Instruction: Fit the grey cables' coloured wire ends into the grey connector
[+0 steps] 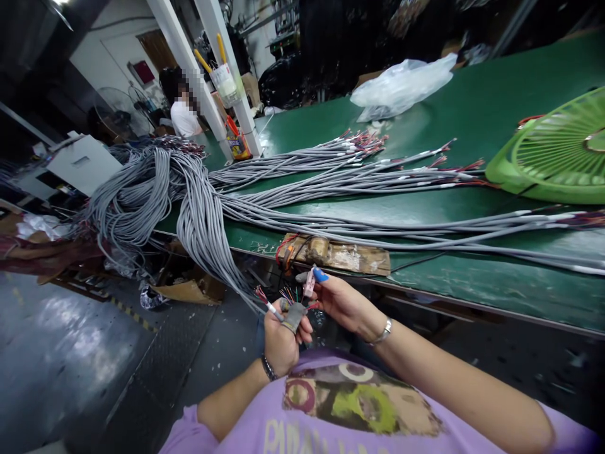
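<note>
My left hand [282, 343] is closed around the end of a grey cable [276, 313], whose thin coloured wires [289, 294] fan out above the fingers. Grey tape or a worn cover wraps its thumb [295, 316]. Just to the right, my right hand [338, 301] pinches a small pale pink block with dark marks [309, 284], perhaps a connector; its kind is not clear. The thumb there wears a blue cover [320, 275]. Red wire ends [312, 306] show between the two hands.
Long bundles of grey cables [302, 221] lie across the green table [425, 135], draping over its front edge. A wooden block [363, 257] sits at that edge. A green fan [558, 148] stands right, a plastic bag [401, 88] behind. A person [184, 116] is at the back left.
</note>
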The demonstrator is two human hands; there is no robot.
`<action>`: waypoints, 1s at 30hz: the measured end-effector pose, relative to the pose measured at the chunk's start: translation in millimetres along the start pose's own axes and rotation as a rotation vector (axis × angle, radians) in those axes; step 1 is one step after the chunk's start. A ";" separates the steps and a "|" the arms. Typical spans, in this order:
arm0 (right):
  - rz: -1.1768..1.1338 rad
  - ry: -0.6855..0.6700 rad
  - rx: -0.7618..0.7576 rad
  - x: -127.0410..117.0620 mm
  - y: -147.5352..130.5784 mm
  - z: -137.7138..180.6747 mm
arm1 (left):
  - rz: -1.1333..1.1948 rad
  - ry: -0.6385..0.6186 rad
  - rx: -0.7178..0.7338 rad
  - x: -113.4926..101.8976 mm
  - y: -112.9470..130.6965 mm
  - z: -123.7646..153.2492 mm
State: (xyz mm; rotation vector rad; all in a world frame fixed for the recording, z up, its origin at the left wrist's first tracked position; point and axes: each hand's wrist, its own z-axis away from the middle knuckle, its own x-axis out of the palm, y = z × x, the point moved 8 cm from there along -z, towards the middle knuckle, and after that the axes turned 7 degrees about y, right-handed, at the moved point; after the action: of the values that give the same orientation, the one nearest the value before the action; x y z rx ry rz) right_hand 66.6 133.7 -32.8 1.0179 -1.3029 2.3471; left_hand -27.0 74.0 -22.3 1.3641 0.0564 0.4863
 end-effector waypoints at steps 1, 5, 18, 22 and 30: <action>-0.007 -0.001 -0.002 -0.5 0.0 0.2 | 0.000 -0.002 -0.004 -0.3 -1.0 -0.3; -0.031 0.027 -0.027 -2.9 -1.7 -0.4 | -0.020 -0.011 -0.035 -0.2 -6.9 -1.5; 0.108 0.010 0.137 -11.2 14.2 10.9 | -0.047 -0.043 -0.032 -7.7 -13.6 2.7; 0.264 -0.103 0.216 -7.6 20.0 17.1 | -0.108 -0.086 -0.072 -13.0 -20.7 6.9; 0.508 -0.188 0.116 4.2 13.5 17.9 | -0.374 -0.374 -0.178 3.5 -26.4 16.4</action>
State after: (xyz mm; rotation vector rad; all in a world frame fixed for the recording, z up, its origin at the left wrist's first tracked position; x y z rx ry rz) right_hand 64.3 111.0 -32.2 1.0607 -1.6765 2.7768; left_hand -10.7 56.9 -42.8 1.2143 -0.0385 -0.0793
